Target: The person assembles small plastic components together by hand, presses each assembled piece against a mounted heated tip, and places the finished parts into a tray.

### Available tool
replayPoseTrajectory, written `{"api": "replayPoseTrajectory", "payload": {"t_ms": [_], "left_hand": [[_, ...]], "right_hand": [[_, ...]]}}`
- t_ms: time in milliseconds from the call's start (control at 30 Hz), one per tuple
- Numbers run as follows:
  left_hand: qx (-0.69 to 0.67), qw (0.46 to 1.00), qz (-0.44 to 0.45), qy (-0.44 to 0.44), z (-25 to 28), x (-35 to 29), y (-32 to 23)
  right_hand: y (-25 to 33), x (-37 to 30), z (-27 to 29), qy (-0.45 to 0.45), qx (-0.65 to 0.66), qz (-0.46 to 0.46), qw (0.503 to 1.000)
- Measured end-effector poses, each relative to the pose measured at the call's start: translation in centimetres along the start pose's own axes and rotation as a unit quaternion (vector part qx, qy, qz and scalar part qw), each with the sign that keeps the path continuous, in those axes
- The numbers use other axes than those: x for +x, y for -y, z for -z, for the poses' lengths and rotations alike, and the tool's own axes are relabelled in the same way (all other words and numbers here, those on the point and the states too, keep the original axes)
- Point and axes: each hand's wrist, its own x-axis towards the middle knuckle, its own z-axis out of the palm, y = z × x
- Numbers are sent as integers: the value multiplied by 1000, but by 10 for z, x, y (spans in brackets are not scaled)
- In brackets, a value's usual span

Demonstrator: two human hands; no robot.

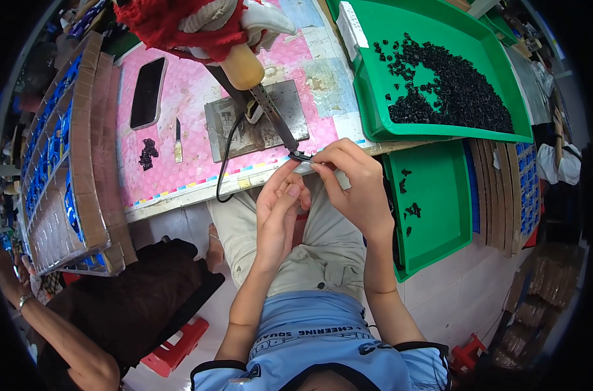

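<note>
Soft blue shirt (319, 316), right fingers (338, 154) pinching small black piece (299, 156), perhaps plastic, left fingers (281, 176) curled, apart

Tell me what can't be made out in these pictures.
Small dark piece, head view: tiny, right end covered by the right hand.
Lower green tray, head view: far end hidden beneath the upper green tray.
Black parts, head view: too small and heaped to count.
Red cloth, head view: cut off by the top edge.

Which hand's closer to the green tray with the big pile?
Right. The right hand is near the green tray, by its front-left corner; the left hand is farther left.
</note>
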Motion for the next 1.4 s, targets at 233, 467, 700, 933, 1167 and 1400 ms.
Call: {"api": "replayPoseTrajectory", "payload": {"t_ms": [233, 467, 700, 933, 1167, 1400], "left_hand": [[0, 1000, 6, -7, -2, -1, -1], [-18, 1000, -3, -2, -1, 0, 0], [-30, 999, 20, -15, 2, -6, 11], [-27, 998, 42, -25, 12, -22, 30], [4, 999, 50, 1, 8, -31, 38], [82, 985, 150, 31, 18, -46, 76]], "right_hand": [[2, 0, 1, 0, -11, -2, 1000], [3, 1, 0, -3, -16, 8, 1000], [-1, -11, 0, 20, -22, -20, 999], [3, -43, 2, 27, -41, -27, 998], [0, -69, 9, 8, -3, -26, 1000], [-99, -152, 5, -152, 337, -287, 884]]}}
